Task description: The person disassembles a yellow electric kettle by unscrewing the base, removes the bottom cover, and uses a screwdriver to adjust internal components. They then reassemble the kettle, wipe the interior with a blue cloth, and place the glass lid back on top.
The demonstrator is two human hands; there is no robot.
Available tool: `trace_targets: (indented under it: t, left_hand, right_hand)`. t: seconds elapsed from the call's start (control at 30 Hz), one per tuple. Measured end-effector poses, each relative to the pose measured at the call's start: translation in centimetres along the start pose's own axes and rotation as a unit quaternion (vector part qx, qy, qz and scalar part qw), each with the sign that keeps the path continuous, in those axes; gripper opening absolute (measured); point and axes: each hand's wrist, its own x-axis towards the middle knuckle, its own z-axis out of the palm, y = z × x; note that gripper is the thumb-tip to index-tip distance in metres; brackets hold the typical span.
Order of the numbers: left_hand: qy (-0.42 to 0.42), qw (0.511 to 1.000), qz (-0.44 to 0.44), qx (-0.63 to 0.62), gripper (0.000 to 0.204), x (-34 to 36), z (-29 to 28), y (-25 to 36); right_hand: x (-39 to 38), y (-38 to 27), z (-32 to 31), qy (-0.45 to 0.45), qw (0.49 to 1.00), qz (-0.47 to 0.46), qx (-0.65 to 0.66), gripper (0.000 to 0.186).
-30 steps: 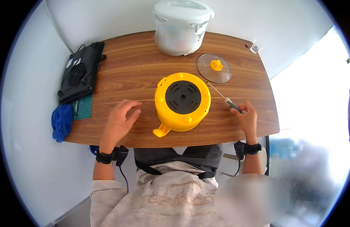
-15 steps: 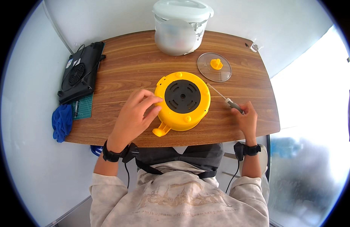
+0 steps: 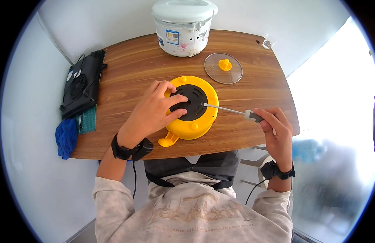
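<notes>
A yellow round appliance point(image 3: 199, 127) lies upside down in mid-table, its black slotted base plate point(image 3: 191, 112) facing up and a yellow handle at lower left. My left hand point(image 3: 155, 109) rests over the plate's left side, fingertips touching it and apart, nothing visibly gripped. In my right hand point(image 3: 278, 135), at the right, is a screwdriver point(image 3: 226, 109) with a grey-and-white grip, its shaft pointing left and its tip over the plate's right part. A glass lid point(image 3: 214, 73) with a yellow knob point(image 3: 225, 65) lies behind the appliance.
On the wooden table point(image 3: 122, 69) stand a white rice cooker point(image 3: 183, 32) at the back and a small clear object point(image 3: 267, 43) at back right. A black fan pad point(image 3: 80, 85), green mat point(image 3: 88, 121), pen and blue cloth point(image 3: 66, 137) lie along the left edge.
My left hand has moved up and right onto the plate. My right hand has turned and shifted right, bringing the screwdriver flatter, its tip now over the plate.
</notes>
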Motion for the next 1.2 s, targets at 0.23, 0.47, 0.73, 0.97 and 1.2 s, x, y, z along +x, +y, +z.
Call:
trace_targets:
  t: [0.23, 0.47, 0.73, 0.97, 1.2]
  left_hand:
    - [0.005, 1.000, 0.007, 0.005, 0.022, -0.1, 0.5, 0.2]
    - [-0.009, 1.000, -0.001, 0.023, 0.026, -0.2, 1.0, 0.3]
    - [-0.026, 0.999, 0.022, -0.026, 0.037, -0.1, 1.4, -0.2]
    - [-0.026, 0.999, 0.009, -0.037, 0.037, -0.2, 1.3, -0.2]
    - [-0.023, 1.000, 0.020, -0.003, 0.036, -0.2, 1.3, -0.4]
  right_hand:
    - [0.6, -1.8, -1.3, -0.024, 0.997, -0.014, -0.068, 0.022]
    - [1.8, -3.7, -1.7, -0.044, 0.989, -0.057, -0.128, 0.016]
    - [3.7, -5.8, -1.5, -0.101, 0.971, -0.075, -0.201, 0.012]
    - [4.0, -6.3, -2.1, -0.088, 0.972, -0.079, -0.201, 0.012]
    - [4.1, -6.0, -2.1, -0.076, 0.983, -0.043, -0.162, 0.012]
